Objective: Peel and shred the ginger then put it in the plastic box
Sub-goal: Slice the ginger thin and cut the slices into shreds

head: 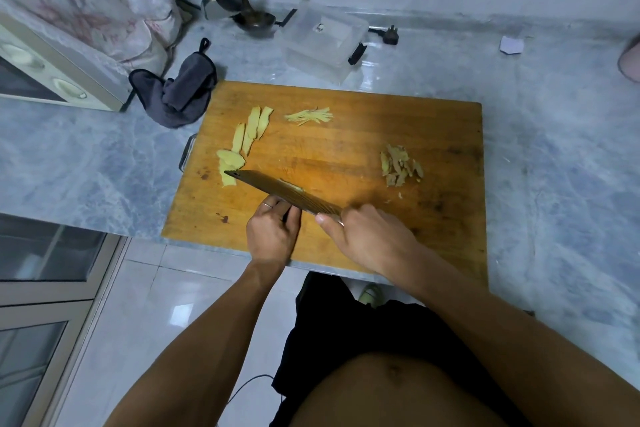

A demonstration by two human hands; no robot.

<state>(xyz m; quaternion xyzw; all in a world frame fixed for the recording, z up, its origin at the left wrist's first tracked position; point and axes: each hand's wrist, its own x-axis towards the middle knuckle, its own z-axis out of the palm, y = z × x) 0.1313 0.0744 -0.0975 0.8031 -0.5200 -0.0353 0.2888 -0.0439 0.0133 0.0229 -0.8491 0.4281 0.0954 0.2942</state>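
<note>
Just ginger slice beyond L hand

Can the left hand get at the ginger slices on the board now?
Probably yes. The slices lie bare on the board, up and left of the left hand. Only the knife lies between, and its tip covers just the nearest slice.

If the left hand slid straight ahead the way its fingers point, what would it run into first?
The left hand already sits against the near face of the cleaver, so it would push into the blade first. Behind that is probably the ginger slice under the blade, though depth is unclear.
</note>
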